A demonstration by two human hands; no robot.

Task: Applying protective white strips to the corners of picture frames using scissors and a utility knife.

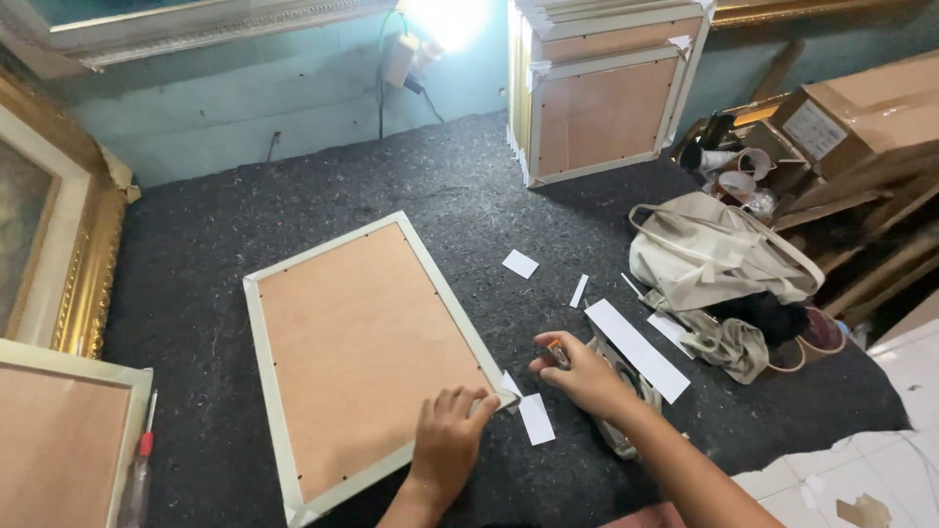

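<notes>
A white picture frame [270, 342] lies face down on the dark felt, its brown backing board [362, 342] up. My left hand [452, 438] presses flat on the frame's near right corner, fingers spread on the board and rim. My right hand [577, 372] hovers just right of that corner, fingers closed on a small orange-tipped object [558, 353]; what it is I cannot tell. A small white paper piece [536, 418] lies between my hands on the felt.
White paper strips [638, 349] and scraps [519, 263] lie to the right. A beige bag [704, 256] sits beyond them. Stacked frames [597, 108] lean on the far wall. Another frame [59, 440] and a screwdriver [140, 469] lie at the left. Cardboard boxes [861, 108] stand right.
</notes>
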